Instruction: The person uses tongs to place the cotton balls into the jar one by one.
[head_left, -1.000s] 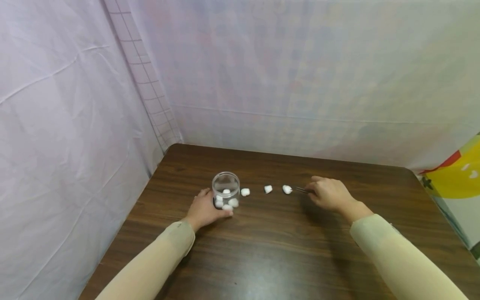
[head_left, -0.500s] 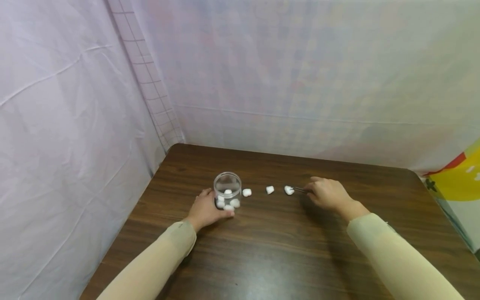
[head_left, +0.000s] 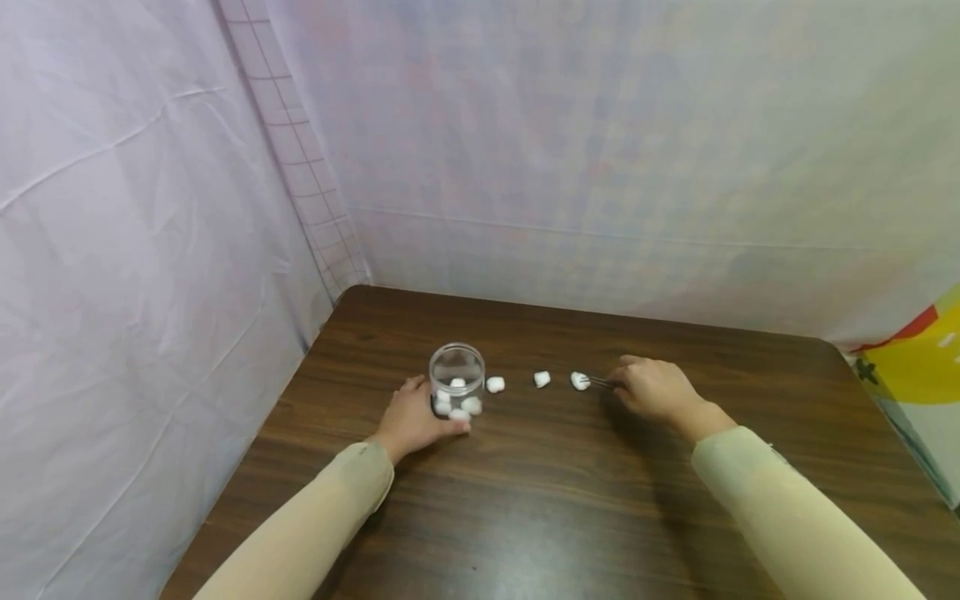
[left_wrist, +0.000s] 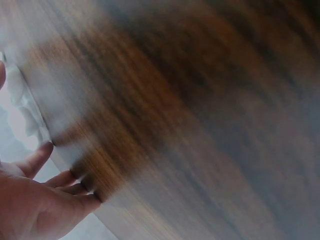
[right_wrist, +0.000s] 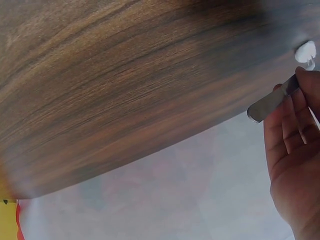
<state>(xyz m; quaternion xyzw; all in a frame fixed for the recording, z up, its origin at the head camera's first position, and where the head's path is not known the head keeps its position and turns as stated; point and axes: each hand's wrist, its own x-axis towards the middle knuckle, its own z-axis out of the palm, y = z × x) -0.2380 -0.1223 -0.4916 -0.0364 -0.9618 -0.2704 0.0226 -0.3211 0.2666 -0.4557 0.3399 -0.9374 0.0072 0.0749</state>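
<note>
In the head view a clear round jar (head_left: 457,367) without a lid stands on the table, several white cotton balls (head_left: 460,415) inside it. My left hand (head_left: 412,423) holds the jar low on its left and near side, thumb in front. To the right, my right hand (head_left: 656,387) pinches metal tweezers (right_wrist: 272,104). Their tips touch a cotton ball (head_left: 580,381) on the table; whether they squeeze it I cannot tell. Two more cotton balls lie between it and the jar, one in the middle (head_left: 542,379) and one close beside the jar (head_left: 495,384).
The brown wood-grain table (head_left: 517,483) ends at a pale curtain (head_left: 570,167) at the back. Another white sheet (head_left: 135,292) hangs along the left side. Something yellow and red (head_left: 918,354) shows beyond the right edge.
The right hand has brought the tweezer tips leftward from just beside the rightmost cotton ball onto it. The left hand stays on the jar; the whole view has shifted slightly.
</note>
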